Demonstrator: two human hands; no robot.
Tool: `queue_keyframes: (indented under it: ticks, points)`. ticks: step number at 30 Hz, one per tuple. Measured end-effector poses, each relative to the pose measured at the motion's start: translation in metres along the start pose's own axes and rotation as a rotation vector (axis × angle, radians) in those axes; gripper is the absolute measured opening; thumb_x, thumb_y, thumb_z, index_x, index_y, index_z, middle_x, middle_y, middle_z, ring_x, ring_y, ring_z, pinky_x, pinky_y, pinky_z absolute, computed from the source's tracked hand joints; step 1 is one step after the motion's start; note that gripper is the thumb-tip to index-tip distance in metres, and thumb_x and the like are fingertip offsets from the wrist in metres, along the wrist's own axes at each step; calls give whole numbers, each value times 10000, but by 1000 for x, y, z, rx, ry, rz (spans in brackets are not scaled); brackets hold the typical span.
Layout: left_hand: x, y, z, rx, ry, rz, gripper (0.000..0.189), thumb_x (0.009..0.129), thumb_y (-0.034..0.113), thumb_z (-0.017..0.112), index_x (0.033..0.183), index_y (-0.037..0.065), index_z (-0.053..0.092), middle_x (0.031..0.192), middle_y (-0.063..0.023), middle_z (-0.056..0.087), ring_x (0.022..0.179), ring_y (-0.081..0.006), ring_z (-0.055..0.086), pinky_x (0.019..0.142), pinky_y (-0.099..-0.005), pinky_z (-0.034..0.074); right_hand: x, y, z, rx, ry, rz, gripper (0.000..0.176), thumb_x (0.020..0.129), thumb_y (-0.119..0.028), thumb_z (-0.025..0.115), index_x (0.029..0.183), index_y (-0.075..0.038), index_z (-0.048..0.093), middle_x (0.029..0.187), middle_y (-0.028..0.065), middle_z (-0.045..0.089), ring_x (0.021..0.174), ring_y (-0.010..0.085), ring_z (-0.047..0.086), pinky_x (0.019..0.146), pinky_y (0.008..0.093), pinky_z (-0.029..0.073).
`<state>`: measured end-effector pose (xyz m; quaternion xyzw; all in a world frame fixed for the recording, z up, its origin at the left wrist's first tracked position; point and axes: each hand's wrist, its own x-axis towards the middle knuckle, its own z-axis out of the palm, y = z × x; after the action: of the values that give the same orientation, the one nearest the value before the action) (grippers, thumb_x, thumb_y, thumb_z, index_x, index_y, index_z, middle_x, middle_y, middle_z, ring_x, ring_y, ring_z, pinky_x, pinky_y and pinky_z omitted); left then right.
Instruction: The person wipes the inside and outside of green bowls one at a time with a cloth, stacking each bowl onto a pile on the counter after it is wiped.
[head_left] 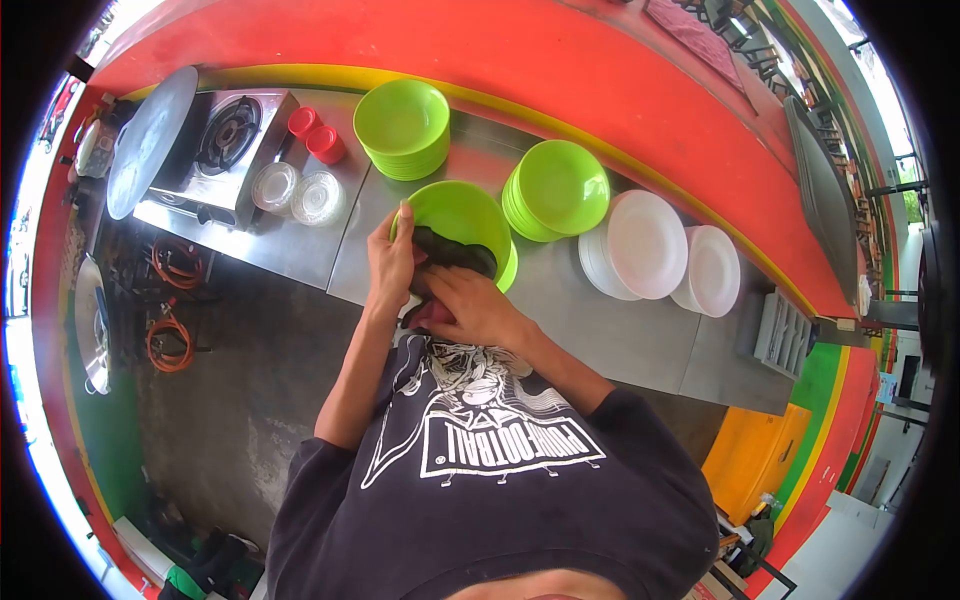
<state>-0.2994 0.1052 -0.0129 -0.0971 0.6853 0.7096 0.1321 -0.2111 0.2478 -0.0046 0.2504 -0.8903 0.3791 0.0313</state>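
Note:
A green bowl (455, 208) is tilted up in front of my chest, above the metal counter. My left hand (392, 252) grips its left rim, thumb on the inside and fingers behind. Inside the bowl, my right hand (468, 300) presses a dark cloth (455, 252) against the surface, its fingers bent round the cloth. Part of the cloth hangs below, near my shirt. Behind the held bowl, the edge of another green bowl (511, 268) shows at the lower right.
Green bowl stacks (402, 125) (562, 190) stand farther back. White plates (647, 245) are stacked to the right. At the left are a gas stove (215, 150), red cups (325, 144) and clear containers (318, 198). A red wall (560, 75) borders the counter (590, 335).

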Motion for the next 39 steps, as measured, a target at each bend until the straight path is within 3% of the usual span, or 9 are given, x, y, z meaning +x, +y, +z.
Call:
queue_keyframes:
  ticks: [4, 13, 18, 20, 24, 26, 29, 32, 39]
  points:
    - [-14, 5, 17, -82, -50, 53, 512, 1034, 459, 545, 1215, -4, 671, 874, -35, 674, 684, -83, 586, 548, -233, 480, -29, 23, -9, -142, 56, -79, 514, 638, -125, 794, 1119, -35, 638, 1110, 128, 664, 951, 286, 654, 844, 408, 532]
    - [-50, -14, 49, -171, -199, -101, 417, 952, 205, 544, 1318, 11, 586, 1160, -64, 638, 1081, -129, 558, 939, -273, 437, -66, 23, -1, 173, 226, 67, 550, 693, -73, 721, 1227, 3, 617, 1197, 169, 659, 1066, 337, 655, 926, 420, 533]
    - [-54, 15, 44, -98, -405, -176, 436, 942, 200, 533, 1329, 5, 579, 1205, -112, 659, 1010, -179, 649, 789, -297, 540, -96, 33, -28, 37, 92, -94, 468, 717, -63, 724, 1169, 4, 623, 1154, 136, 674, 1031, 355, 646, 878, 432, 535]
    - [-63, 8, 56, -170, -328, -142, 429, 942, 223, 551, 1305, -3, 581, 1199, -101, 653, 1005, -177, 650, 796, -302, 545, -102, 44, -30, -17, 125, -94, 441, 717, -65, 732, 1142, -4, 631, 1132, 122, 683, 1007, 350, 648, 864, 434, 532]
    - [-84, -35, 101, -117, -105, 198, 438, 932, 208, 560, 1306, -19, 567, 1184, -94, 649, 1000, -184, 653, 853, -299, 535, -102, 27, -17, 194, 241, 152, 451, 685, -82, 755, 1118, -25, 644, 1112, 118, 690, 998, 318, 655, 877, 425, 525]
    - [-84, -31, 92, -161, -199, 92, 443, 929, 191, 552, 1317, -22, 562, 1181, -101, 651, 1021, -187, 645, 891, -296, 515, -102, 21, -8, 235, 214, 263, 448, 676, -91, 761, 1105, -31, 648, 1102, 122, 690, 994, 317, 657, 893, 430, 520]
    - [-77, -17, 69, -152, -323, -51, 449, 935, 168, 533, 1338, -28, 561, 1168, -115, 665, 1048, -187, 631, 926, -295, 496, -113, 29, -11, 110, 309, -95, 421, 673, -77, 744, 1079, -30, 644, 1072, 133, 688, 971, 339, 658, 888, 448, 515]
    - [-88, 9, 73, -8, -364, 64, 466, 954, 169, 544, 1375, -30, 542, 1205, -109, 660, 1107, -190, 610, 972, -310, 474, -129, 54, -15, -25, 253, -152, 384, 679, -53, 718, 1053, -26, 640, 1035, 127, 689, 955, 355, 656, 884, 466, 508]
    - [-96, -40, 97, -18, -238, 251, 581, 936, 144, 587, 1479, 4, 433, 1296, -123, 601, 1144, -193, 599, 1004, -312, 450, -113, 19, -4, 352, 404, 214, 368, 651, -86, 726, 1009, -39, 658, 1005, 112, 692, 944, 339, 658, 857, 438, 513]
